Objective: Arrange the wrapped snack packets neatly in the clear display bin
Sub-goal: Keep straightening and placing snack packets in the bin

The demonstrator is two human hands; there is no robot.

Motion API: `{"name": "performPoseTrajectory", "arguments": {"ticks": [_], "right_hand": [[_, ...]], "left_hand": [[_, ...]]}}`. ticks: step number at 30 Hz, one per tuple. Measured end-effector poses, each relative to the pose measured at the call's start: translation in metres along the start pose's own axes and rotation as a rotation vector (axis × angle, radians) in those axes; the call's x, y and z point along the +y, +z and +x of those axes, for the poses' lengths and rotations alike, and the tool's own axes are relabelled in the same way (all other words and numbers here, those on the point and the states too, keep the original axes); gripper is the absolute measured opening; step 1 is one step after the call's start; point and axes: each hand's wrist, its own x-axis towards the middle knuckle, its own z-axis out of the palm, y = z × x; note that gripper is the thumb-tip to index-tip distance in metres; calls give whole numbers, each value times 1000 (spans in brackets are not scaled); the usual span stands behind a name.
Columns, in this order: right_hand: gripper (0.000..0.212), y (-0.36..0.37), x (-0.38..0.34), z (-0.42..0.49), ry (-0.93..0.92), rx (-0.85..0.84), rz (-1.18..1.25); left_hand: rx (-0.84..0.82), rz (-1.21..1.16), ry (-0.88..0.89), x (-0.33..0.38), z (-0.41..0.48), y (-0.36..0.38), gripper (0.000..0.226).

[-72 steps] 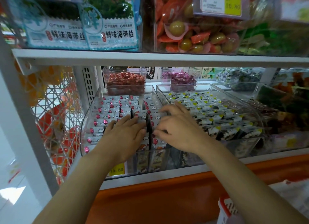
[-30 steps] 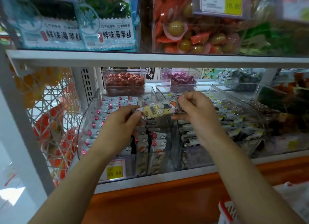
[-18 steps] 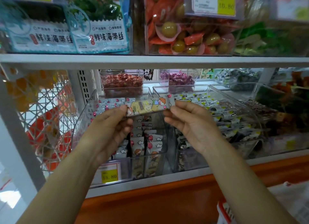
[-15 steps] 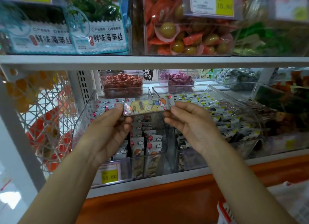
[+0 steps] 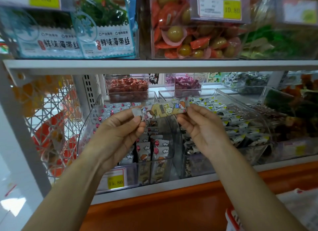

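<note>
A long wrapped snack packet (image 5: pixel 163 108) with a yellow label and cartoon figures is held level in the air above the clear display bin (image 5: pixel 89 125). My left hand (image 5: pixel 118 132) pinches its left end. My right hand (image 5: pixel 203 127) pinches its right end. Below, inside the bin, several white and pink packets (image 5: pixel 154 148) stand in rows, partly hidden by my hands.
A second clear bin (image 5: pixel 265 127) with black-and-yellow packets stands to the right. Small boxes of red (image 5: pixel 127 87) and purple sweets (image 5: pixel 185 82) sit behind. The upper shelf edge (image 5: pixel 154 65) hangs just above. A white wire rack (image 5: pixel 51 120) is at the left.
Both hands lifted the packet out of the bin and hold it stretched between them. Since half a second ago it has barely moved.
</note>
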Motion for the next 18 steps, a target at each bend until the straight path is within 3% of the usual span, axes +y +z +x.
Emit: {"name": "performPoseTrajectory", "arguments": {"ticks": [4, 9, 13, 16, 18], "right_hand": [[24, -2, 1, 0, -62, -44, -79], [17, -3, 5, 0, -173, -76, -268], [19, -1, 5, -1, -189, -92, -330], [16, -1, 5, -1, -164, -121, -290], [4, -2, 6, -2, -213, -128, -408]], "left_hand": [[10, 17, -59, 0, 1, -6, 29], [4, -28, -119, -1, 4, -6, 33], [31, 42, -37, -2, 2, -4, 20], [39, 111, 23, -2, 0, -2, 28], [14, 204, 67, -1, -1, -1, 34]]}}
